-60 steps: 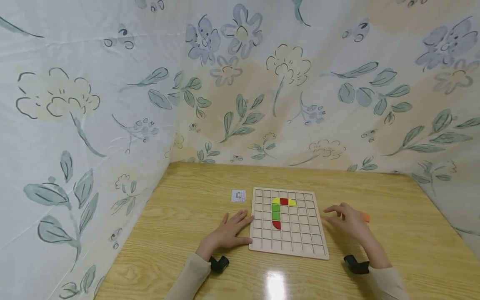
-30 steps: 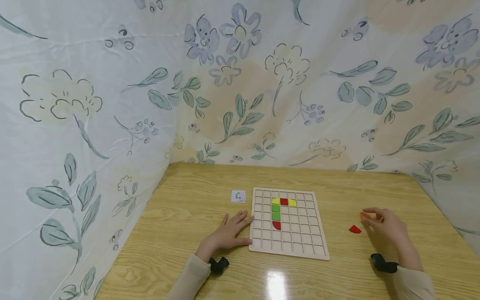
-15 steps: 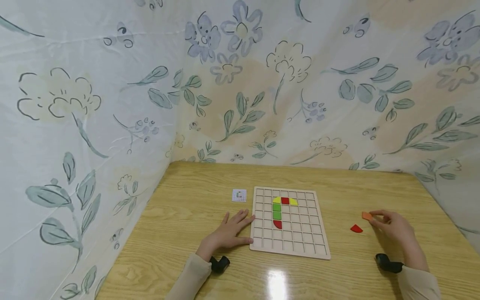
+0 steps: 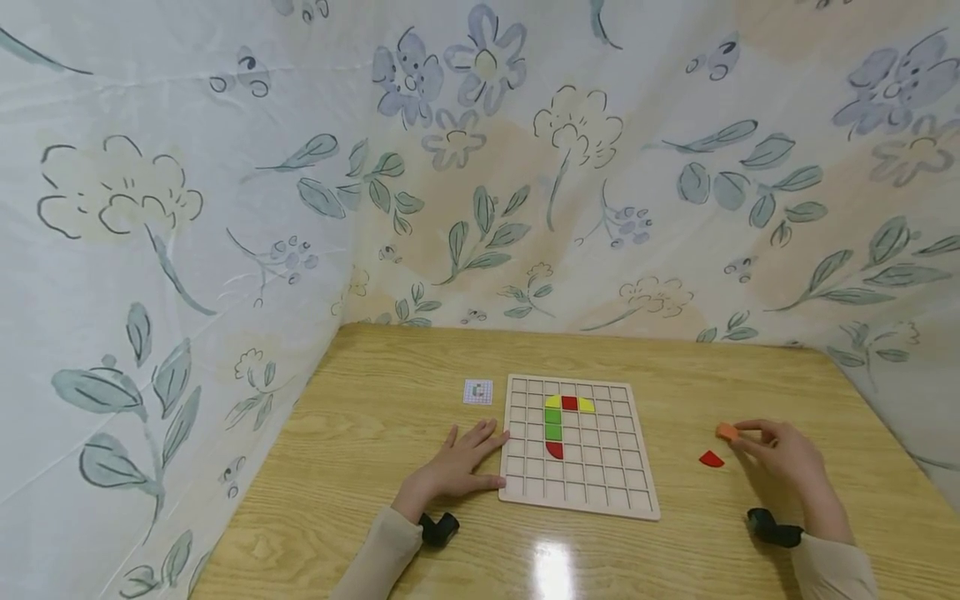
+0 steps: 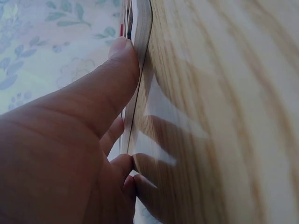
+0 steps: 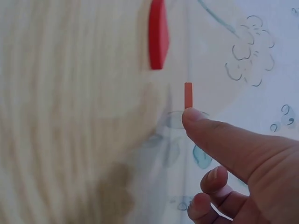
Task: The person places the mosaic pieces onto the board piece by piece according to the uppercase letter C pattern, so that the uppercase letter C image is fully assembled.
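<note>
My left hand (image 4: 455, 464) lies with spread fingers along the left edge of a wooden grid board (image 4: 607, 487), its thumb and a fingertip touching the rim. Set in the board's cells are yellow quarter-round tiles (image 4: 587, 406), a red square tile (image 4: 569, 403), green square tiles (image 4: 552, 424) and a red quarter-round tile (image 4: 554, 450). Off to the right, my right hand (image 4: 783, 456) pinches an orange tile (image 4: 726, 432) by its edge between thumb and finger. In the right wrist view the orange tile (image 6: 188, 94) appears edge-on, above the table. A loose red quarter-round tile (image 4: 711, 459) lies near that hand.
A small printed pattern card (image 4: 477, 392) lies left of the board's far corner. The wood-grain table (image 4: 390, 367) meets a floral cloth (image 4: 480, 250) at the back and sides. Each wrist wears a black mount (image 4: 440, 529).
My right hand moved rightward from beside the board, uncovering the loose red tile, and lifted the orange tile that lay there. The left hand and the tiles on the board stayed put.
</note>
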Demonstrator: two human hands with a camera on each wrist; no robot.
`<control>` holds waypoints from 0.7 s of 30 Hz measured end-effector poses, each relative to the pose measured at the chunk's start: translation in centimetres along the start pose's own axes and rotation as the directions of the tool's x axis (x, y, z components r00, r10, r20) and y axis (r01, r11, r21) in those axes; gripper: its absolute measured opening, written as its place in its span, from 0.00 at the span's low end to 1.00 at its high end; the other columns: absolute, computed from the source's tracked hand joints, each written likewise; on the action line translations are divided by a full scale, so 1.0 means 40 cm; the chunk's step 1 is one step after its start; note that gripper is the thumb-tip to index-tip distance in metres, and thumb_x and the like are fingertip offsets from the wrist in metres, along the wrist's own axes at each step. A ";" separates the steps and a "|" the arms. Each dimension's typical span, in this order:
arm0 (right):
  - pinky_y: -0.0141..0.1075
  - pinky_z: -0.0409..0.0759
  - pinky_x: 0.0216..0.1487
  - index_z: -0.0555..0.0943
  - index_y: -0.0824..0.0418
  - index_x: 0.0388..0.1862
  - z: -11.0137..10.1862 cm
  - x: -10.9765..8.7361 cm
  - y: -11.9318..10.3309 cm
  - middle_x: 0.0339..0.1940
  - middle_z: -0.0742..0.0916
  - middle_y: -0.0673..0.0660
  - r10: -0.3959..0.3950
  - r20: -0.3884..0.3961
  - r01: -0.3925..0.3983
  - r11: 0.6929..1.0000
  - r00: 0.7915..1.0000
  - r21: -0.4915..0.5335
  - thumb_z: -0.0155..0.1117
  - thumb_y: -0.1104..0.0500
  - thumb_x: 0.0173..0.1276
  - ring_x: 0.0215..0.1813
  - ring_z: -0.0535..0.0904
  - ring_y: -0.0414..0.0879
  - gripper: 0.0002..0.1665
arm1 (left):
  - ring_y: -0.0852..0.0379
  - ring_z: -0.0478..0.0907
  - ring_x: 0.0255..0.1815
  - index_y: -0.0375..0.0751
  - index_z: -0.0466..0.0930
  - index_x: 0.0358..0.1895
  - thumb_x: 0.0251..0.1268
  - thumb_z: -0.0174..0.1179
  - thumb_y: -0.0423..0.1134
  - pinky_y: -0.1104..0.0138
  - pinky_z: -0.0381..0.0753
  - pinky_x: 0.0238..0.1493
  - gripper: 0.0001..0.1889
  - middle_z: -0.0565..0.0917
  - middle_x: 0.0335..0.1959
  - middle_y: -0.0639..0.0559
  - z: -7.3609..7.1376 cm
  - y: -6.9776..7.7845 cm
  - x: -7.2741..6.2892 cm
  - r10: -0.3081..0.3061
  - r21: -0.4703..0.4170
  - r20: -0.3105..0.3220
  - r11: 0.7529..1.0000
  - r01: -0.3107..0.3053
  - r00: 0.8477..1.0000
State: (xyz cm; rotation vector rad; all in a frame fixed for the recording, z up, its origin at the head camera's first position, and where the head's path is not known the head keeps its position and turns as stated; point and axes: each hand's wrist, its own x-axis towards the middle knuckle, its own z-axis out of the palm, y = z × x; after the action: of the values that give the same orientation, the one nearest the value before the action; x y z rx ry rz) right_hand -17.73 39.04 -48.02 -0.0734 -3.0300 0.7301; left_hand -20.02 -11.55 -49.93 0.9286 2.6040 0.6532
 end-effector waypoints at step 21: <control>0.33 0.58 0.22 0.81 0.65 0.47 -0.012 0.024 -0.110 0.30 0.77 0.58 -0.133 -0.087 0.130 0.991 0.987 -0.031 0.64 0.49 0.62 0.23 0.62 0.42 0.23 | 0.51 0.38 0.76 0.54 0.49 0.74 0.63 0.50 0.62 0.44 0.33 0.70 0.39 0.46 0.75 0.49 0.000 0.004 0.009 -0.017 0.001 0.000 1.000 0.017 1.000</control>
State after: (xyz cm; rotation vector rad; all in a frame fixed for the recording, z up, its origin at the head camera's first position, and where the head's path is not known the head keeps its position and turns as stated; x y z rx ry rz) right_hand -18.84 35.39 -45.60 0.0904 -2.9257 0.6597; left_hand -20.21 -11.18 -49.91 0.9064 2.6092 0.6476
